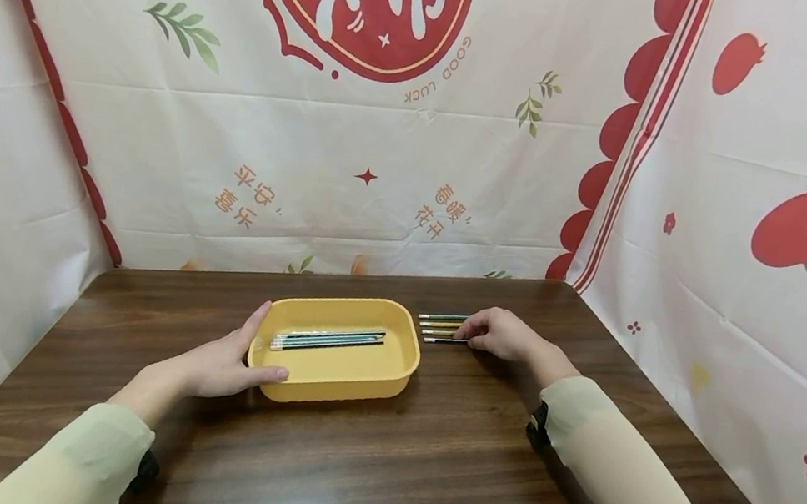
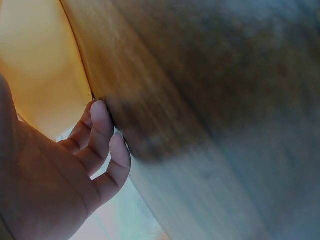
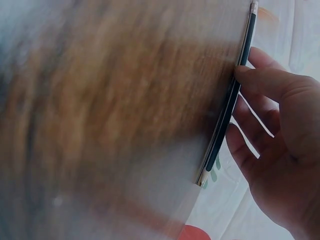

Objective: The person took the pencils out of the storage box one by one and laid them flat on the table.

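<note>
A shallow yellow plastic bin point(image 1: 333, 393) stands near the middle of the table. Inside it lies a small bunch of pencils point(image 1: 332, 341), dark and teal, side by side. My left hand point(image 1: 219, 368) holds the bin's left end, thumb over the near rim and the other fingers along the outer wall. To the right of the bin, several pencils point(image 1: 440, 324) lie in a row on the table. Nearest me in that row is a black pencil point(image 3: 221, 130) with a white end, which my right hand point(image 1: 503, 334) pinches between thumb and fingers.
Dark wood-grain table point(image 1: 345, 480) spreads around the bin and toward me. A white printed cloth point(image 1: 357, 137) hangs along the back and both sides, close to the table's edges.
</note>
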Tool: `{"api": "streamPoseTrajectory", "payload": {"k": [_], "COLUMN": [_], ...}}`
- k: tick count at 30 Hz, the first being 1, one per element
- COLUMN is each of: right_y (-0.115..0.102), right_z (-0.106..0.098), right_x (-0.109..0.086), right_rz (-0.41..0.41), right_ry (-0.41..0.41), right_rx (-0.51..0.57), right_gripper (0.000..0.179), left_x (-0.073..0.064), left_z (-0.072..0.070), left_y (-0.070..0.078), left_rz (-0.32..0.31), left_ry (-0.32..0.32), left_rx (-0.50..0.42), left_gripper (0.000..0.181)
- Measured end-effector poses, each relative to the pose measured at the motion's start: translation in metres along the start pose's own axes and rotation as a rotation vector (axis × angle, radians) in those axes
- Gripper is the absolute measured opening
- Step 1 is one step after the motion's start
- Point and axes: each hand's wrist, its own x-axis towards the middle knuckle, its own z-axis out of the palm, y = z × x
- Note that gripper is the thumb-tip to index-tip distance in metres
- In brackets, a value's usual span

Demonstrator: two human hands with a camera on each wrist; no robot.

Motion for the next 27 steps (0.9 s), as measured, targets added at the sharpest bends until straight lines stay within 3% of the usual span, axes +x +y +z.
{"api": "streamPoseTrajectory", "payload": {"k": [10, 27], "right_y": [-0.0003, -0.0035], "right_z": [0.0015, -0.0008], "right_x": [-0.0003, 0.0000], "right_rz": [0.033, 0.008], "right_ry": [0.005, -0.006], "right_rx": [-0.007, -0.024], "right_gripper": [0.026, 0.025], "left_x": [0.0010, 0.0009], "left_z": [0.0011, 0.0013], "left_y": [-0.0027, -0.0025], "left_rz": [-0.011, -0.015], "left_ry": [0.003, 0.001], "left_rx": [0.000, -0.005], "left_gripper": [0.130, 0.130]}}
